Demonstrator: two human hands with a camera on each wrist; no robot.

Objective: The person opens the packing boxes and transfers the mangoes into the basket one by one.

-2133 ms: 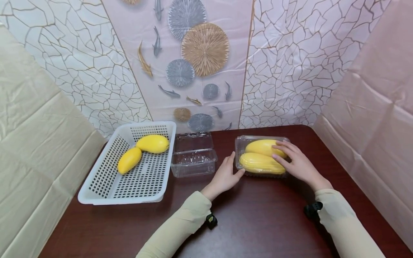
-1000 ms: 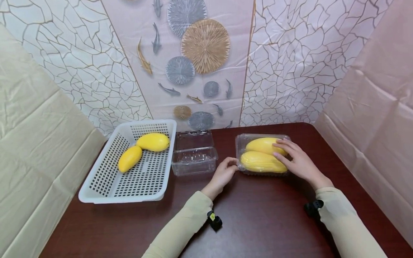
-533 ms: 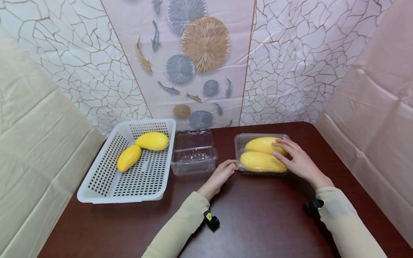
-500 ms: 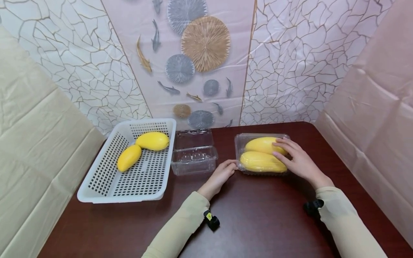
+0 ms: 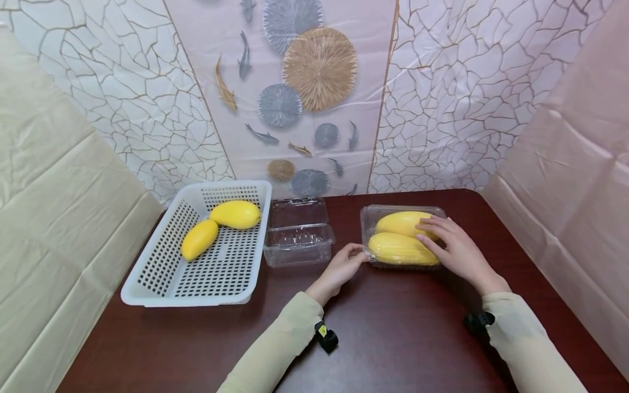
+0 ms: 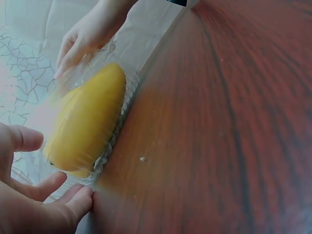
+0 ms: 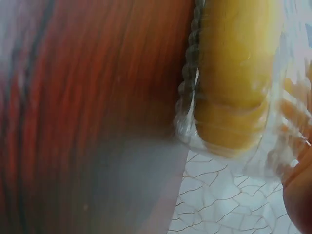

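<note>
Two yellow mangoes point(image 5: 400, 249) lie side by side in a clear plastic clamshell box point(image 5: 368, 218), its lid down over them, on the right of the table. My left hand point(image 5: 339, 273) pinches the box's near left corner between thumb and fingers; the left wrist view shows its fingertips point(image 6: 80, 195) at that corner. Over the right end of the lid my right hand point(image 5: 459, 254) rests with its fingers extended and spread. The right wrist view has one mango point(image 7: 236, 63) behind the clear wall, with only part of the right hand point(image 7: 300, 195) at the edge.
A white perforated basket point(image 5: 196, 300) stands on the left with two more mangoes point(image 5: 236, 214) inside. Beside it sits a second clear clamshell box point(image 5: 298, 252), its lid raised toward the back. Fabric-covered walls enclose the dark red table point(image 5: 393, 327) at the back and sides.
My left hand has gone from spread fingers beside the box to a pinch at its near left corner. The right hand stays on the lid. The head view has shifted slightly.
</note>
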